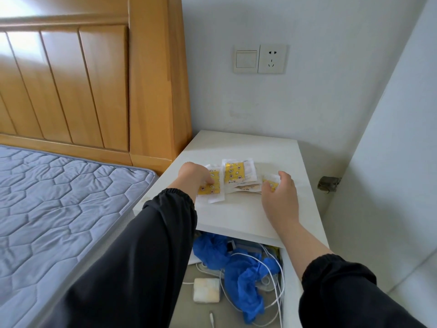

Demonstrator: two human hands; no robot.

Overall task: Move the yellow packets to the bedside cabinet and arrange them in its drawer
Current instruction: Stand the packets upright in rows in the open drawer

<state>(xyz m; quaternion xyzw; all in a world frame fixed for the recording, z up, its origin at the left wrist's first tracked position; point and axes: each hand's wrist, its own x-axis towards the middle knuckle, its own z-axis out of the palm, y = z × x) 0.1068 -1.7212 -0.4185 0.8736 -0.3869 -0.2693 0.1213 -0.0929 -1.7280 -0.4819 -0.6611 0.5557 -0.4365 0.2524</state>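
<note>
Gathering is the step in hand. The yellow packets [233, 177] lie fanned on the cabinet's white surface [236, 216], under and between both sets of fingers. The left hand [194, 176] grasps the leftmost one. The right hand [281, 192] seems to pinch a small one, though its grip is partly hidden. These are flat, slick sachets with white sealed borders, so sweep them inward into one stack before lifting. Nearer than the fingers, the open drawer [186, 304] holds crumpled blue plastic [243, 278] and white cables [276, 287]; a flat spot is needed.
</note>
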